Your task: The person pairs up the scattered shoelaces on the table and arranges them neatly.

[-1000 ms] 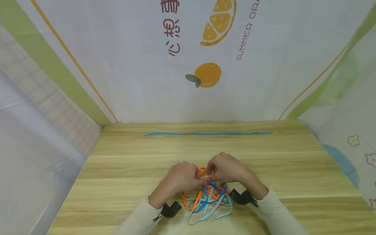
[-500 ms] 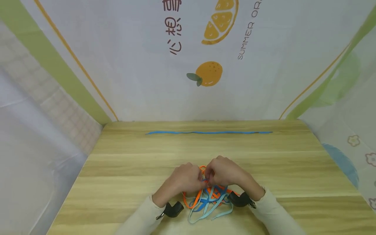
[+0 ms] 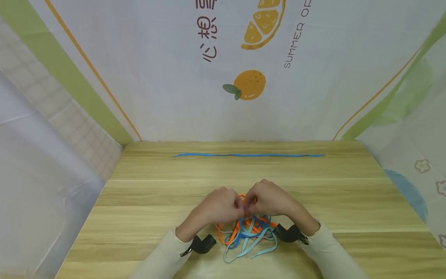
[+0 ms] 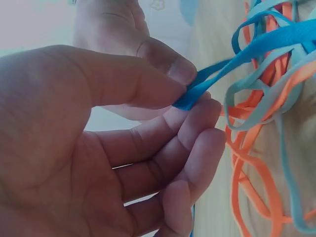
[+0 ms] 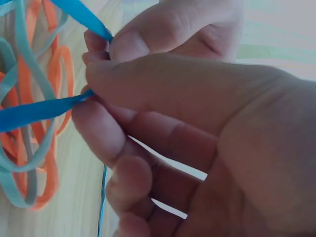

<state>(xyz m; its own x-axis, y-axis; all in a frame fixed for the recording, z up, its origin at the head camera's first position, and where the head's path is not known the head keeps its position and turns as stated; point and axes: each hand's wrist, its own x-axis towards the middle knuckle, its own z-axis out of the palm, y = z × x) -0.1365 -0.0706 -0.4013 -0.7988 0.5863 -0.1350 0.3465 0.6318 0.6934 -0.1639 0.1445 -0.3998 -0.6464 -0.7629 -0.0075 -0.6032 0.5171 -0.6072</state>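
L hand (image 3: 220, 205) & R hand (image 3: 269, 198) now closer tog. than a sec ago, each pinching blue lace (image 4: 276, 42) btwn thumb & fingers, so work's prob. on that

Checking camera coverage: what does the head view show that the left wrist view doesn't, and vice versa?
Only head: printed orange, sleeves, black wrist gear.
Only left wrist: left palm, and left fingers plainly pinching a blue lace.
Both: left hand, right hand, tangled laces, table.
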